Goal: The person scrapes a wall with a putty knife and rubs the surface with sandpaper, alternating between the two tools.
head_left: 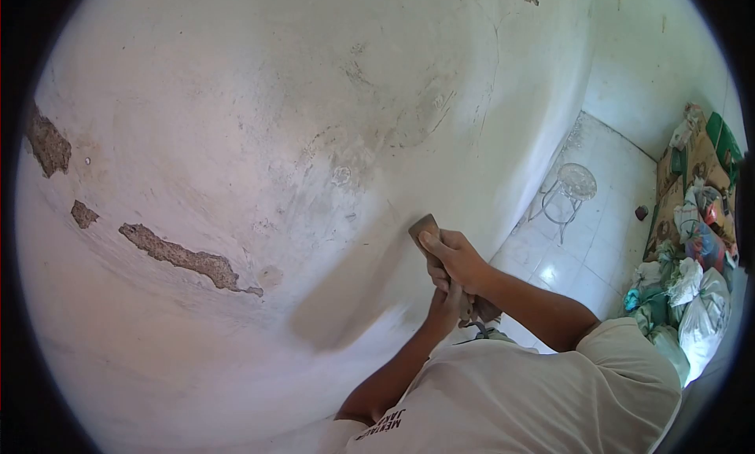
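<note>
- Whitewashed wall, flaked bare toward its left edge.
- Right hand clenches the scraper, blade pressed flat for bite.
- Left hand, fingers curled tight, braces it from below.

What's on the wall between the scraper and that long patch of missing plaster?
Nothing but bare, scuffed white wall between scraper and patch, seen in the head view.

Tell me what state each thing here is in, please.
wall: plaster broken away in patches at left.
scraper: blade against the wall, held two-handed.
right hand: shut on scraper, near blade.
left hand: shut on scraper, lower down.
stool: upright beside the wall.
bags: stuffed, piled together at right.
</note>
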Demonstrator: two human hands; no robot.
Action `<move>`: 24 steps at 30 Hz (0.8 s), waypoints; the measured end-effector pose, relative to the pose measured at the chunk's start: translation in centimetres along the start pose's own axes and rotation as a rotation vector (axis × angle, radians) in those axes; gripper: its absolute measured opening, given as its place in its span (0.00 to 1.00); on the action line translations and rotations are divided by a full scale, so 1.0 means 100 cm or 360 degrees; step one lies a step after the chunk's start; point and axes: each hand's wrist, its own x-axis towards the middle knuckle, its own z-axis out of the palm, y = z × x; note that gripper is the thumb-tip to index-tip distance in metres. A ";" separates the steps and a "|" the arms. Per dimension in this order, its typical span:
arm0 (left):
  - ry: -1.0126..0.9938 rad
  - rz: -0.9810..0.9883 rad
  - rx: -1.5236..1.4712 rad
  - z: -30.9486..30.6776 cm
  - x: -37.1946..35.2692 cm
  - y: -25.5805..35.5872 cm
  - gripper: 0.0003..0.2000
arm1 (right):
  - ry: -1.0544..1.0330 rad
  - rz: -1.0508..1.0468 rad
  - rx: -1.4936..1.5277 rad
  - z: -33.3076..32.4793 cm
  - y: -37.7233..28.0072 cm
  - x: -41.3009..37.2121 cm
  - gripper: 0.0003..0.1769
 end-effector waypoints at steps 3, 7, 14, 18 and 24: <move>0.0112 0.0071 0.0148 0.001 0.002 0.004 0.20 | -0.0033 0.0023 -0.0022 -0.003 0.000 -0.001 0.22; -0.0076 -0.0167 0.0046 -0.010 0.008 0.015 0.20 | -0.0039 -0.0038 -0.0030 0.004 -0.010 0.009 0.22; 0.0088 0.0017 0.0185 -0.001 0.000 0.005 0.20 | -0.0023 0.0000 -0.0070 -0.001 0.001 -0.002 0.22; -0.0099 -0.0066 0.0116 -0.012 0.012 0.017 0.21 | -0.0043 -0.0068 -0.0059 0.003 -0.011 0.011 0.22; 0.0039 0.0242 0.0208 -0.007 0.014 -0.023 0.21 | 0.0030 -0.0032 -0.0016 -0.003 0.004 -0.002 0.22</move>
